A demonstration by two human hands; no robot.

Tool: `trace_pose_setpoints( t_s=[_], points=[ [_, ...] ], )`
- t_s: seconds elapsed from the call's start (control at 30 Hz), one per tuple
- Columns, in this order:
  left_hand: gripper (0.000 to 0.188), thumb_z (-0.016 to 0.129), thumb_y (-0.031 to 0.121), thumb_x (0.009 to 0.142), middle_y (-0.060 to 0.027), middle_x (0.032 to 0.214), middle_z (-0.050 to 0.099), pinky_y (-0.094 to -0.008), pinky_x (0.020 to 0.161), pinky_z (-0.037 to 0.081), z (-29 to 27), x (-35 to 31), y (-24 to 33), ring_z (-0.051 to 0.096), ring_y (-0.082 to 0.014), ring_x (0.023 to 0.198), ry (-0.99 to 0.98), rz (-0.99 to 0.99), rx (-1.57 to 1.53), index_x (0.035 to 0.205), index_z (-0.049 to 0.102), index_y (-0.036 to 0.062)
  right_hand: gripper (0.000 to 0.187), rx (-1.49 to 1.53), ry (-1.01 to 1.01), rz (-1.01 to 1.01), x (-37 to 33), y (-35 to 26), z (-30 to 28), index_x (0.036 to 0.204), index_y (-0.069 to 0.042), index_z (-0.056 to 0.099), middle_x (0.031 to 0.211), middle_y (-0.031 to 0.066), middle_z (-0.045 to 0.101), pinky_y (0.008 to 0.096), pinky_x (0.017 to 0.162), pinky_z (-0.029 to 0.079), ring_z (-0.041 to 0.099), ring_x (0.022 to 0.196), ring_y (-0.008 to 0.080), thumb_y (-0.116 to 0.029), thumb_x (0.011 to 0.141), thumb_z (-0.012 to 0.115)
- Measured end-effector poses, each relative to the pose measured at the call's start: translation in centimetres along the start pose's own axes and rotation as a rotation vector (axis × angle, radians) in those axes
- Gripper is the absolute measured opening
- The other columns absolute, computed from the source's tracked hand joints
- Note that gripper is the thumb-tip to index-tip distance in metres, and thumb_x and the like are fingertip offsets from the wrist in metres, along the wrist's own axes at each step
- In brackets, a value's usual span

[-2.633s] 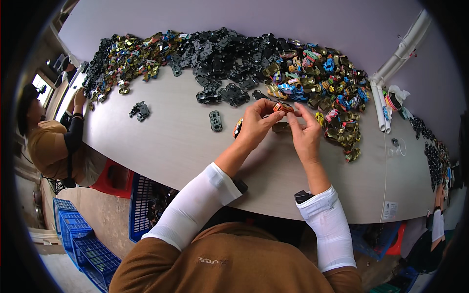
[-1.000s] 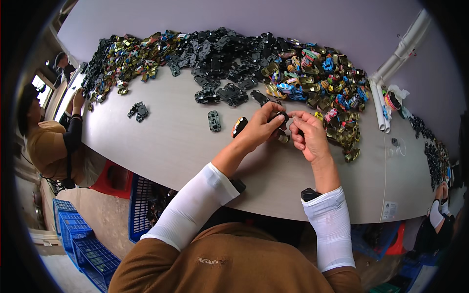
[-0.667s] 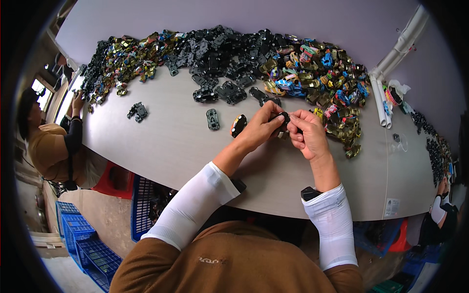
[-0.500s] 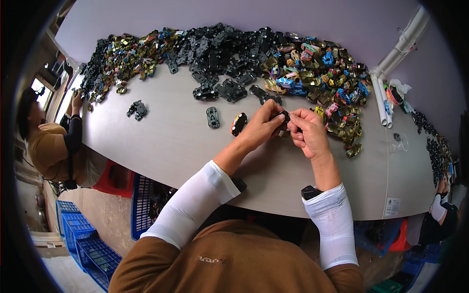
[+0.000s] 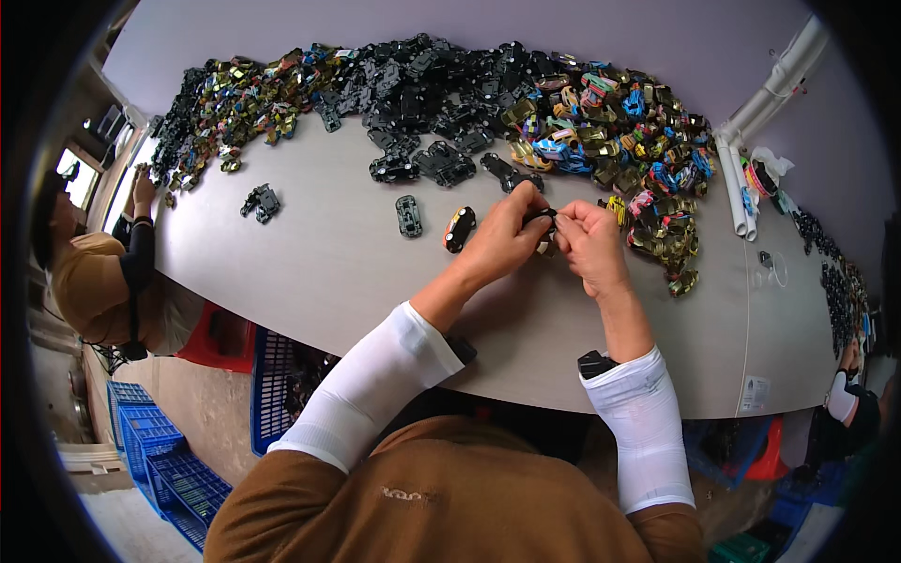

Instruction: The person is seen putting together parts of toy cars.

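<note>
My left hand (image 5: 504,236) and my right hand (image 5: 587,242) meet above the grey table (image 5: 328,272), both pinching one small toy car part (image 5: 545,232), dark with a pale bit, mostly hidden by my fingers. A finished toy car (image 5: 459,229), black with orange and white, lies just left of my left hand. A dark chassis (image 5: 408,215) lies further left. Behind my hands a long heap of toy car parts spreads over the table: black chassis pieces (image 5: 441,84) in the middle, coloured shells (image 5: 638,141) on the right.
A small black part cluster (image 5: 260,202) lies alone at the left. Another person (image 5: 94,272) in a tan shirt works at the table's left end. White tubes (image 5: 737,188) lie at the right. Blue crates (image 5: 160,460) and a red stool (image 5: 211,338) stand below the table edge.
My hands came back from the coloured heap toward me and closed together on the small part. A finished toy car now lies left of my left hand.
</note>
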State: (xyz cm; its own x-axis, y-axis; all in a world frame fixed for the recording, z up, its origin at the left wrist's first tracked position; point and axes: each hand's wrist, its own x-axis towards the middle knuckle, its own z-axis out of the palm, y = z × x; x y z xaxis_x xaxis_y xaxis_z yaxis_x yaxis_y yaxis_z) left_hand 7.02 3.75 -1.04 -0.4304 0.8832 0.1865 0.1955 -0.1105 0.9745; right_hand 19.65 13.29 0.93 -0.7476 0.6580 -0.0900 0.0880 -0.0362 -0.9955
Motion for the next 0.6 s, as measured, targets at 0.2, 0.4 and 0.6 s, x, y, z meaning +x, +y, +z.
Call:
trace_pose_setpoints(
  t_s=[0.2,0.4,0.6],
  points=[
    [0.020,0.057,0.004,0.089,-0.0034,0.086,0.060,-0.0236,0.063,0.047,-0.8,0.3,0.2,0.055,-0.0075,0.074,-0.022,0.088,0.155,0.108,0.057,-0.0004,0.009,0.039,0.063,-0.196,0.0,-0.3,0.3,0.094,-0.003,0.061,0.058,-0.0039,0.050,0.0171,0.036,0.022,0.035,0.042,0.0002,-0.010,0.094,0.054],
    [0.042,0.066,0.008,0.088,-0.0061,0.090,0.064,-0.0240,0.073,0.050,-1.3,0.9,0.3,0.061,-0.0115,0.080,0.161,-0.006,-0.445,0.124,0.047,-0.0003,0.013,0.018,-0.006,-0.222,-0.3,0.0,0.8,0.098,0.001,0.063,0.059,-0.0017,0.054,0.0182,0.045,0.032,0.044,0.050,0.0015,-0.007,0.093,0.054],
    [0.017,0.055,0.010,0.096,-0.0063,0.096,0.064,-0.0235,0.067,0.049,-1.2,0.3,1.3,0.060,-0.0103,0.079,-0.020,-0.147,-0.437,0.110,0.047,0.0025,0.022,0.433,-0.066,-0.073,-0.1,-0.4,-0.4,0.111,0.002,0.056,0.064,0.0004,0.051,0.0172,0.034,0.024,0.036,0.043,0.0018,-0.012,0.095,0.053]
  ],
)
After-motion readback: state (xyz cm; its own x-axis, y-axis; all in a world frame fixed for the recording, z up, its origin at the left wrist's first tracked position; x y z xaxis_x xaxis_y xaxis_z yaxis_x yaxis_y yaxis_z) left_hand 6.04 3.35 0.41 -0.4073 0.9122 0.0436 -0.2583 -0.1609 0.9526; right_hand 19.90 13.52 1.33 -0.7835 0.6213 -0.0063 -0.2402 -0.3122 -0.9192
